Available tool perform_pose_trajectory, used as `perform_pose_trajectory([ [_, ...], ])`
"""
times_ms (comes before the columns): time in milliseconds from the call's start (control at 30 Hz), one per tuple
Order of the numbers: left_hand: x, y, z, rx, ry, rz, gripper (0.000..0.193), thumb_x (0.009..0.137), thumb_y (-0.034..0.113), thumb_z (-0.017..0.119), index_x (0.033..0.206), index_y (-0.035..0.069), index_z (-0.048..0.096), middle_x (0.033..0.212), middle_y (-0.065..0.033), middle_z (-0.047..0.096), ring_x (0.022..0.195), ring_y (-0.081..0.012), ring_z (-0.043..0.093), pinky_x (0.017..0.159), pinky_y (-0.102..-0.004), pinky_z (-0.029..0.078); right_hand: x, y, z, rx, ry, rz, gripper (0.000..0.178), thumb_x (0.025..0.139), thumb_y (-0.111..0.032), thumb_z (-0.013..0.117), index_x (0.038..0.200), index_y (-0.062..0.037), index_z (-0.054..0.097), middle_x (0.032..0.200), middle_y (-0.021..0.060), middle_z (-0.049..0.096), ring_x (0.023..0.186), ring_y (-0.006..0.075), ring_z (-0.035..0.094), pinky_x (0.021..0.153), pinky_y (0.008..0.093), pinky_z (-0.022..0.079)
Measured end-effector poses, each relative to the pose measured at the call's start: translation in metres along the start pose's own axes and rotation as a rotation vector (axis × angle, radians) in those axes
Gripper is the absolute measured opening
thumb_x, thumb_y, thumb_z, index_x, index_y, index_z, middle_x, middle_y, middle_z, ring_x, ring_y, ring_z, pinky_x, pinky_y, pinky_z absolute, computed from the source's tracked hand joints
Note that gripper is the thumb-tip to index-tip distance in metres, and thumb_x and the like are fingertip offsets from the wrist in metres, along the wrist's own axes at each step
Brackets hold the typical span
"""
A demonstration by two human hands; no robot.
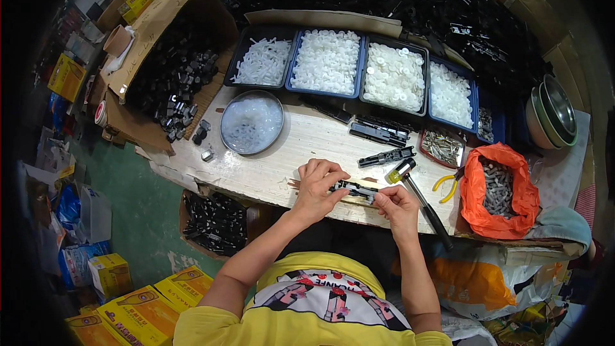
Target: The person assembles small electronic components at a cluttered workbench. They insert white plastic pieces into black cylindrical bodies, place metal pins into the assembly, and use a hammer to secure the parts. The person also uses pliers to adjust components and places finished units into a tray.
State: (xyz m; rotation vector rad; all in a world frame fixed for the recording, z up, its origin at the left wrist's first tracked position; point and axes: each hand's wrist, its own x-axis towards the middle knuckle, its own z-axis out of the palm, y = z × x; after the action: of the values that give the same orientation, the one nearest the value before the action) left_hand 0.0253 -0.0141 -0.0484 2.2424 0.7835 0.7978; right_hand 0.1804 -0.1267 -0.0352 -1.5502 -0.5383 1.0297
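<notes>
My left hand (312,186) grips the left end of a long black plastic part (359,188) at the near edge of the worktable, its fingers and thumb closed over it. At the part's right end, my right hand (398,210) has thumb and fingers pinched together. Whatever lies in that pinch is too small to make out. Just right of my right hand rests a hammer (423,202) with a black handle and a clear yellowish face. Similar black parts (386,156) lie on the table behind my hands.
Trays of white plastic pieces (325,61) line the back, before a heap of black parts (384,0). A round metal bowl (251,122) and a carton of dark pieces (173,83) stand left. Yellow-handled pliers (448,184), an orange bag (474,208) and a metal-parts tray (442,147) are right.
</notes>
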Motion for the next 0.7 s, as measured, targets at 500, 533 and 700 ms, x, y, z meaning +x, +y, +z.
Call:
perform_pose_trajectory([
  [500,0.003,0.001,-0.002,0.049,-0.013,0.135,0.008,0.063,0.008,0.069,0.067,0.012,0.063,0.082,0.0040,0.055,0.087,-0.0176,0.046,0.077,-0.0335,0.026,0.020,-0.009,-0.005,-0.221,-0.072,0.083,0.016,0.073,-0.005,0.066,0.068,-0.0013,0.052,0.057,-0.0002,0.053,0.049,0.0048,0.045,0.044,0.0198,0.035],
  [533,0.002,0.001,-0.002,0.042,-0.011,0.134,0.008,0.063,0.008,0.069,0.067,0.012,0.063,0.082,0.0040,0.055,0.087,-0.0176,0.046,0.077,-0.0335,0.026,0.022,-0.006,-0.006,-0.211,-0.082,0.071,0.016,0.073,-0.005,0.067,0.068,-0.0013,0.052,0.057,-0.0001,0.052,0.049,0.0051,0.045,0.044,0.0202,0.035],
  [700,0.003,-0.001,-0.002,0.034,-0.049,0.129,0.006,0.065,0.010,0.067,0.069,0.012,0.062,0.084,0.0031,0.054,0.090,-0.0181,0.045,0.079,-0.0341,0.026,0.025,-0.004,-0.008,-0.328,-0.116,0.012,0.018,0.073,-0.007,0.067,0.066,-0.0019,0.051,0.055,0.0005,0.051,0.048,0.0056,0.045,0.044,0.0213,0.036],
])
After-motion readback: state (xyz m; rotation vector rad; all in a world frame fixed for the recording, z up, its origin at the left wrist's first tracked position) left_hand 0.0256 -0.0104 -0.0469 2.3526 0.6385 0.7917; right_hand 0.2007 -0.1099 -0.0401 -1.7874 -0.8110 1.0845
